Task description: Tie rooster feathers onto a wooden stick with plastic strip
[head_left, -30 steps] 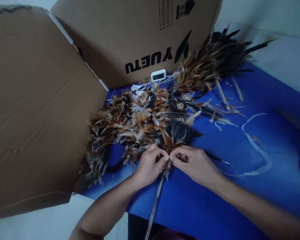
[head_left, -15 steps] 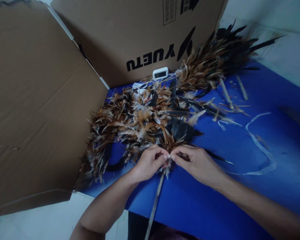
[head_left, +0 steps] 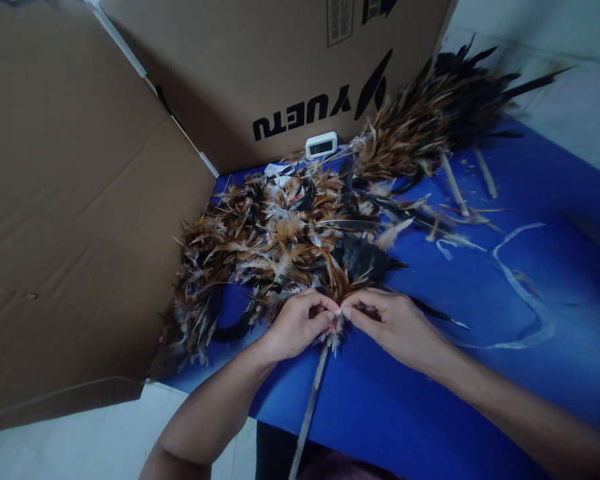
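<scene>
Two hands of yours meet at the tied-looking base of a feather bundle (head_left: 336, 283), which sits at the top of the visible part of a stick (head_left: 311, 407). Your left hand (head_left: 295, 325) and right hand (head_left: 395, 323) each pinch, thumb against finger, at a tiny whitish bit (head_left: 339, 311); you hide too much to tell whether it is a knot or a loose end. If your tips slip off something so small, the binding could slacken and quills slide out. The stick runs down past the edge of the blue table (head_left: 405, 420) with no finger visibly gripping it, so a bump from your body might twist it under the feathers. Watch the pale strip (head_left: 543, 327) too: it trails out beside your right forearm, and a sleeveless sweep could snag it, or drag in strays from the loose feather pile (head_left: 280, 247)
</scene>
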Demonstrator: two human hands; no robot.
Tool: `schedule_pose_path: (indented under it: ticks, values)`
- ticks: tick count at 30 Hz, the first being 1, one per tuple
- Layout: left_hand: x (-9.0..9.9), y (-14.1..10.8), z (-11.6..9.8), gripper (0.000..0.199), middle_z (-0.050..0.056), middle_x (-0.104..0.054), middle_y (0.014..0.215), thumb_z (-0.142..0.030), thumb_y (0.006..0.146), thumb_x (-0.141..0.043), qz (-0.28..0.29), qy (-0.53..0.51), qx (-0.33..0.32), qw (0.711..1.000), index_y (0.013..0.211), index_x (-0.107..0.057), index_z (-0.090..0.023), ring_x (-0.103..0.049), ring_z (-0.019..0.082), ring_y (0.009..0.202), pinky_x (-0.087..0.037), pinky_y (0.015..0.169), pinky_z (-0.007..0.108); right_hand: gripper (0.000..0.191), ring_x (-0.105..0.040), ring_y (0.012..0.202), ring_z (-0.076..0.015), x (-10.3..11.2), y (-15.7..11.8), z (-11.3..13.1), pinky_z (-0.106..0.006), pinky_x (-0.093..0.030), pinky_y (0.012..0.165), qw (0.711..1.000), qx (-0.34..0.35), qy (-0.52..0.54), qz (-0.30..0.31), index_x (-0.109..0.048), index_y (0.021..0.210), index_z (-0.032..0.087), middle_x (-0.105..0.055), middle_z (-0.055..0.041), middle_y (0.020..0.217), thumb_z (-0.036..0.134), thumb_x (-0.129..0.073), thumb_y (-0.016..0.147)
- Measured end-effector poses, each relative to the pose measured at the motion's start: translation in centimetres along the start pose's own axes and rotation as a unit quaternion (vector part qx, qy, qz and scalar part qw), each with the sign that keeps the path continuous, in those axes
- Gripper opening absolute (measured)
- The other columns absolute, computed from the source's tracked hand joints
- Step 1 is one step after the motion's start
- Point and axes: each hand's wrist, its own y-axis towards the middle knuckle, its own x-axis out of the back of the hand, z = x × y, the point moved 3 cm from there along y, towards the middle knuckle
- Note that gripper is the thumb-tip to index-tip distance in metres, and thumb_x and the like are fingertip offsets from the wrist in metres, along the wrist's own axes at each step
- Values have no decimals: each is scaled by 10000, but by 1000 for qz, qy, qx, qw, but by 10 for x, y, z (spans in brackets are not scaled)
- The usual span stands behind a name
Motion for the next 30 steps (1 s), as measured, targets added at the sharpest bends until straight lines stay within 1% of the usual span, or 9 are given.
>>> schedule_pose_path:
  ticks: [4, 10, 16, 21, 24, 27, 30]
  values:
    - [0, 0, -1, 159, 9, -553, 695, -255, 808, -530, -5, -6, -7, 1000, 831, -643, -145, -495, 101, 658, -380, 616, 200, 172, -584, 697, -129, 0, 0, 0, -241, -416, 617, 1000, 4, -1, 2, -636, 778, 238, -650, 20, 766, 280, -479, 834]
    - [1, 0, -2, 169, 8, -551, 694, -262, 811, -531, -9, 10, -8, 1000, 819, -650, -141, -497, 96, 657, -377, 619, 199, 160, -582, 689, -126, 1, 1, 1, -238, -413, 614, 1000, 2, -8, 2, -637, 768, 237, -648, 27, 750, 267, -491, 828]
    - [2, 0, -2, 196, 17, -579, 694, -284, 822, -514, -14, 21, 0, 1000, 803, -647, -140, -510, 104, 669, -381, 642, 205, 169, -583, 712, -117, 1, 0, 5, -230, -415, 634, 1000, 24, -7, 3, -643, 804, 239, -648, 27, 779, 244, -478, 841]
    - [1, 1, -3, 203, 15, -591, 679, -276, 824, -500, -13, 23, 6, 1000, 750, -630, -138, -514, 104, 658, -382, 642, 205, 166, -568, 664, -107, 1, -2, 10, -226, -399, 599, 997, 52, -62, -17, -648, 818, 242, -630, 26, 754, 257, -485, 847]
    - [1, 1, -3, 199, 8, -585, 669, -260, 822, -494, -16, 30, -1, 999, 718, -618, -143, -512, 102, 662, -380, 654, 204, 199, -576, 691, -118, 0, -4, 14, -234, -400, 627, 990, 86, -108, -36, -650, 802, 228, -622, 10, 749, 242, -459, 858]
    - [0, 1, -2, 194, 0, -578, 657, -251, 822, -486, -19, 26, -1, 999, 719, -612, -147, -511, 98, 650, -381, 654, 203, 223, -564, 664, -126, 0, -5, 19, -246, -391, 630, 979, 120, -155, -62, -639, 730, 210, -591, 2, 686, 210, -449, 847]
    - [-1, 0, -1, 188, -3, -577, 655, -253, 822, -479, -24, 19, 1, 1000, 735, -610, -149, -514, 98, 643, -382, 640, 201, 226, -548, 632, -125, -1, -4, 21, -245, -379, 612, 974, 131, -171, -74, -612, 656, 199, -564, 1, 640, 181, -456, 819]
